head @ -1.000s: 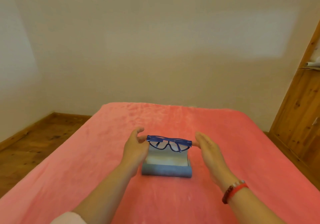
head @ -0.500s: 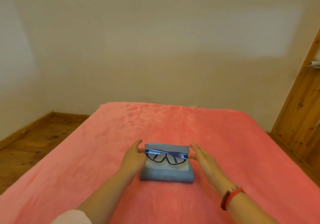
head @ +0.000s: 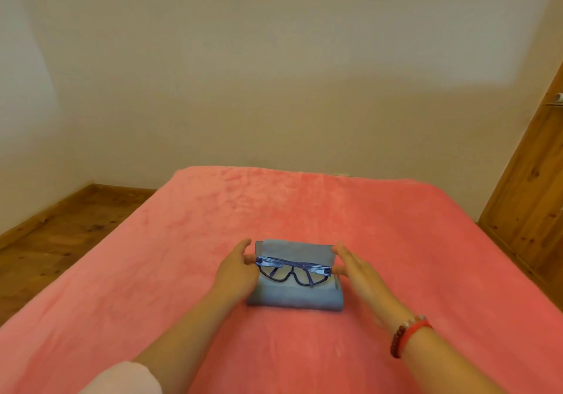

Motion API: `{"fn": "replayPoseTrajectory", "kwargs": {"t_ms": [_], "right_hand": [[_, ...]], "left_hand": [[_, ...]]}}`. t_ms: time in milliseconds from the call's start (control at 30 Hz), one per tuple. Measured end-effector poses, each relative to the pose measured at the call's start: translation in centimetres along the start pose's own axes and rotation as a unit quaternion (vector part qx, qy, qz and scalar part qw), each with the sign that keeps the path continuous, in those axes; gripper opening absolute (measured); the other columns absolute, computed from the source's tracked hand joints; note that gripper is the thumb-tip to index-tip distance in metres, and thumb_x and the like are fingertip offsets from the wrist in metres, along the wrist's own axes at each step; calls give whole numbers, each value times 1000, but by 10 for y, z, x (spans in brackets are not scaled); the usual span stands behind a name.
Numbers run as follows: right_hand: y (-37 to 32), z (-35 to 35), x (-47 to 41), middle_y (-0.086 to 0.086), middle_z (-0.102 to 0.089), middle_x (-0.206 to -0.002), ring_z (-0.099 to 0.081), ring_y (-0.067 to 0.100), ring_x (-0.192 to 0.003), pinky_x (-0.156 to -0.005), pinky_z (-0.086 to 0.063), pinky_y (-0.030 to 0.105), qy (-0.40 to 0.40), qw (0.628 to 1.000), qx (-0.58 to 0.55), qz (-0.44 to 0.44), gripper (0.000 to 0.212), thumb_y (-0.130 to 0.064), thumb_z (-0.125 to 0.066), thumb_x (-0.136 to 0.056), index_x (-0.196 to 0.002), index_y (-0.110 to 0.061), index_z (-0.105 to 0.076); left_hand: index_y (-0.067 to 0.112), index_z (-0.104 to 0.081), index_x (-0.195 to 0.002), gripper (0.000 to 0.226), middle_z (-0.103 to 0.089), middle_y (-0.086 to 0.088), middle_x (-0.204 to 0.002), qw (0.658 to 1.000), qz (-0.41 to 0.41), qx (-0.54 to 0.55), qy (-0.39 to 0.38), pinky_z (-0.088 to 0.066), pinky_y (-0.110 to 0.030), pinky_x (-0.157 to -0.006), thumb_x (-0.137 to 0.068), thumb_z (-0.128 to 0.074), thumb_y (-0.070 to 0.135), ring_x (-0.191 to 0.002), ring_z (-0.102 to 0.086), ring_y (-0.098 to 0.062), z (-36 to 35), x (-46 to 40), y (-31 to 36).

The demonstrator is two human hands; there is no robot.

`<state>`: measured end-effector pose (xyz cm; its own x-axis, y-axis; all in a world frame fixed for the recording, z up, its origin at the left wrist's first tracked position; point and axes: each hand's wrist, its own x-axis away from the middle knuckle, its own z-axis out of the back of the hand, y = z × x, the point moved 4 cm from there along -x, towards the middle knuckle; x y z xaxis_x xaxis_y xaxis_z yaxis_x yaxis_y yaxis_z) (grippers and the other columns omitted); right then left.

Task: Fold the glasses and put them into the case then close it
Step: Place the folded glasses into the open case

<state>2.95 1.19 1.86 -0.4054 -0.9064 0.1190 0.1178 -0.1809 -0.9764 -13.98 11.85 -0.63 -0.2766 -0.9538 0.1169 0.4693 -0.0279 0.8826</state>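
Observation:
The folded blue-framed glasses (head: 293, 270) sit low in the open grey-blue case (head: 295, 298), which lies on the pink bed cover (head: 396, 241). The case's flap (head: 294, 250) stands up behind them. My left hand (head: 236, 271) pinches the left end of the frame. The right end is pinched by my right hand (head: 355, 267). Whether the glasses rest on the case lining or hover just above it cannot be told.
The pink cover spreads wide around the case. Wooden floor (head: 54, 241) lies to the left of the bed, a wooden door or cabinet (head: 536, 186) stands at the right, and a plain wall is behind. My right wrist carries a red bead bracelet (head: 408, 334).
Both hands have lowered the folded glasses from above the case down into its open mouth, in front of the flap.

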Motion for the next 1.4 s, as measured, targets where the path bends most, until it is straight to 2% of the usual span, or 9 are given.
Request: {"fn": "replayPoseTrajectory", "kwargs": {"t_ms": [400,500,567,733,900,1033,1133,1300,1400], "right_hand": [[9,4,-6,-4,-57,-96,-41,-14,-71,-47,-33,-10,0,1000,19,0,23,-32,-28,-98,-89,-34,-49],[10,3,-8,0,-62,-97,-56,6,-83,-54,-38,-5,4,998,58,11,28,-36,-28,-97,-89,-34,-55],[17,4,-13,9,-67,-105,-60,20,-96,-60,-38,5,6,995,102,7,41,-39,-28,-97,-97,-20,-64],[26,1,-22,12,-59,-80,-46,18,-71,-64,-33,31,-10,979,204,18,60,-43,-30,-95,-88,8,-60],[29,1,-23,6,-45,-73,-38,20,-67,-63,-28,33,-11,966,256,31,44,-45,-28,-94,-69,-15,-47],[35,1,-26,5,-45,-73,-38,18,-67,-64,-28,34,-15,961,273,34,57,-49,-28,-93,-70,-3,-51],[38,3,-25,5,-44,-72,-37,17,-67,-64,-28,34,-15,961,273,37,53,-49,-29,-93,-66,-7,-49],[37,5,-22,18,-50,-72,-39,15,-70,-66,-28,33,-9,967,254,27,57,-48,-31,-93,-70,-1,-53],[37,5,-20,8,-46,-75,-37,15,-72,-67,-26,33,-11,969,248,19,54,-47,-32,-93,-69,-2,-51]], "left_hand": [[17,-29,-142,60,-61,-8,-128,999,-21,-29,-21,-37,-25,-76,-85,-36,-4,-89,-51,-20,-4,6,5],[16,-32,-139,60,-62,-9,-125,998,-36,-39,-25,-38,-27,-61,-84,-36,-5,-77,-51,-21,-4,7,7],[16,-35,-137,58,-64,-7,-120,998,-45,-45,-28,-37,-22,-55,-84,-35,-7,-67,-50,-17,-5,8,8],[15,-47,-129,54,-64,-2,-107,996,-51,-70,-36,-36,-11,-60,-82,-34,-7,-87,-52,-18,-6,8,5],[16,-63,-112,49,-70,-5,-113,991,-67,-105,-40,-37,-22,-69,-79,-35,-8,-92,-57,-18,-7,4,2],[19,-65,-114,51,-70,-4,-116,984,-85,-149,-38,-34,-17,-69,-80,-38,-8,-97,-60,-20,-6,5,2],[19,-63,-116,50,-69,-6,-118,982,-91,-161,-35,-35,-19,-72,-81,-38,-7,-106,-61,-24,-4,7,1],[15,-62,-118,48,-67,-9,-119,980,-94,-176,-25,-34,-19,-65,-82,-39,-7,-87,-57,-21,-1,11,2],[13,-57,-124,48,-61,-9,-128,977,-83,-198,-16,-35,-19,-75,-83,-40,-5,-112,-56,-24,0,13,1]]}}
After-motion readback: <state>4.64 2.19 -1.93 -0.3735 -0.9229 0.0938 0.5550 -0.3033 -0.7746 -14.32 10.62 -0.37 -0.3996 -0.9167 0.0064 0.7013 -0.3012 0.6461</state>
